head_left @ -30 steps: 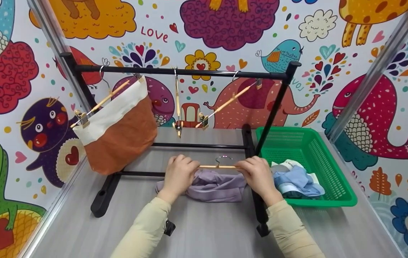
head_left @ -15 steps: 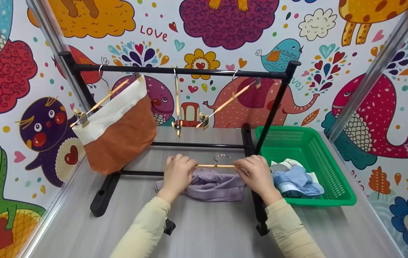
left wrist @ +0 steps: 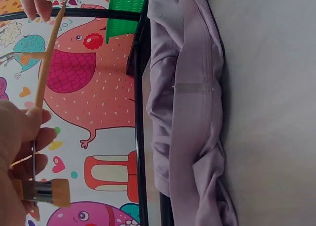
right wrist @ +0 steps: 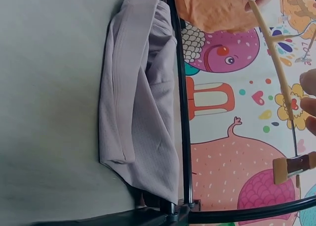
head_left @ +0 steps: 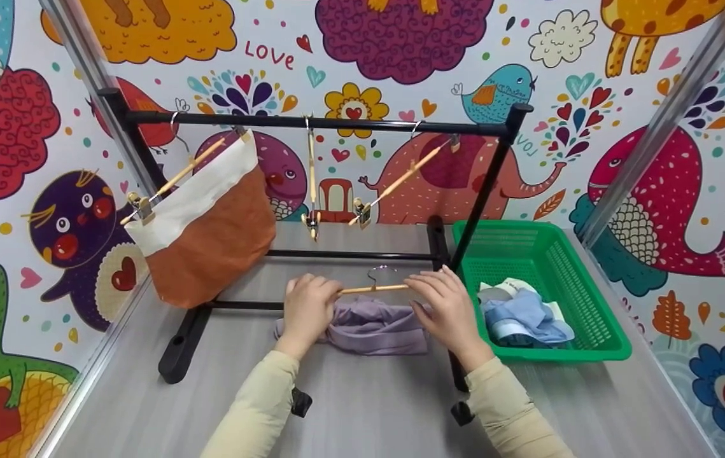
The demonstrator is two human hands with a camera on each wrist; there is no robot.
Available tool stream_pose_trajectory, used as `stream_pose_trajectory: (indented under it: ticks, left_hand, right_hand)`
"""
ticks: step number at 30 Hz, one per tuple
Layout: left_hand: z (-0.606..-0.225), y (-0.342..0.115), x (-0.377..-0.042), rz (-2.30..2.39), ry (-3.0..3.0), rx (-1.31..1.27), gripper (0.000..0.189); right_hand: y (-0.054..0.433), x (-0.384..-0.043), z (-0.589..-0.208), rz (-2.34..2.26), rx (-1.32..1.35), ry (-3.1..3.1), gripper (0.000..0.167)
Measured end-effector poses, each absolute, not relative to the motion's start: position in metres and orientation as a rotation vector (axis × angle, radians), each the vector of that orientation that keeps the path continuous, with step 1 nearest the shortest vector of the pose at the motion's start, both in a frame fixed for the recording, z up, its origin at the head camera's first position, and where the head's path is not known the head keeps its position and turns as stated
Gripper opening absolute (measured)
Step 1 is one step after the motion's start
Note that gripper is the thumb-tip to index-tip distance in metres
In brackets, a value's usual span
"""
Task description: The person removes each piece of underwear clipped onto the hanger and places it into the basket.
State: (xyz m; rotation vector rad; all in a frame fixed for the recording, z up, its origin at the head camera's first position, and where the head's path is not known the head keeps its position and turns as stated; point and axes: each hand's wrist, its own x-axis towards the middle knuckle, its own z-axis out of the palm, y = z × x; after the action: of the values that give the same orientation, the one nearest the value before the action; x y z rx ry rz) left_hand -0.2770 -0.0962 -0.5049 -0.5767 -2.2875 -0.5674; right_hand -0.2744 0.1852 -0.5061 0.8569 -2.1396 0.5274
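In the head view my left hand (head_left: 308,312) grips the left end of a wooden clip hanger (head_left: 375,289). The left wrist view shows its fingers curled round the bar beside a metal clip (left wrist: 47,191). My right hand (head_left: 448,312) is at the hanger's other end, its fingers extended over the bar and thumb apart below. From the right wrist, its fingertips (right wrist: 308,105) appear at the frame edge, near the bar and above the other clip (right wrist: 294,167). Below the hanger a bunched lilac garment (head_left: 378,327) with a waistband lies on the table.
A black rack (head_left: 362,125) stands over the table. From it hang an orange-brown cloth piece with a white band (head_left: 209,235) and two bare clip hangers (head_left: 400,178). At right, a green basket (head_left: 617,343) holds blue and white clothes (head_left: 527,318).
My right hand's fingers have loosened and straightened from their pinch on the hanger's end. Hanger and hands have shifted slightly left in the head view, which itself has moved a little.
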Motion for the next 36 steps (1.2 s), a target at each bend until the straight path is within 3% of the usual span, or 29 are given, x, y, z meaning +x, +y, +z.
stream_pose_trajectory:
  ticks: [12, 36]
  left_hand:
    - [-0.509, -0.112, -0.278, -0.542, -2.369, -0.455, 0.012]
    - [-0.517, -0.131, -0.272, -0.504, -2.433, -0.364, 0.012]
  right_hand:
    - [0.169, -0.271, -0.530, 0.535, 0.970, -2.178, 0.044]
    - [0.148, -0.260, -0.569, 0.440, 0.913, -2.695, 0.054]
